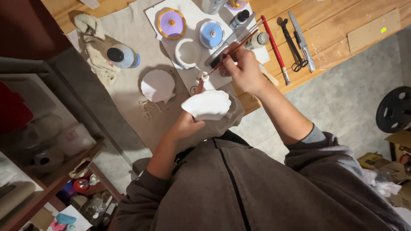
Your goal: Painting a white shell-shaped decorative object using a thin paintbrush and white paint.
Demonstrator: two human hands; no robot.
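Two hands are busy over the counter (342, 38), which is wooden and partly covered by a grey cloth (128, 38). The left hand (188, 125) is closed around the lower edge of a white shell (206, 105), a scallop-shaped piece that looks like plaster or ceramic; it is held up in the air, just above the near edge of the counter, in front of the person's chest. I judge it to be light, stiff and rather fragile, with a thin rim that could chip, so holding it from below at the narrow base, as now, seems the safest way. The right hand (242, 68) is closed on a thin brush (231, 50), and the tip of the brush touches a very small white cup (205, 77) on the white board (160, 8). What is inside this cup I cannot tell, it is too small. On the board also stand a purple dish (171, 23) with a gold rim, a blue dish (212, 34), a white ring (187, 53) and two small bottles (258, 40) with caps on. A second shell (157, 85) lies flat on the cloth, near a bigger bottle (123, 56) with a black cap. Scissors (295, 47) and a red-handled tool (275, 49) lie to the right, well apart from the shell.
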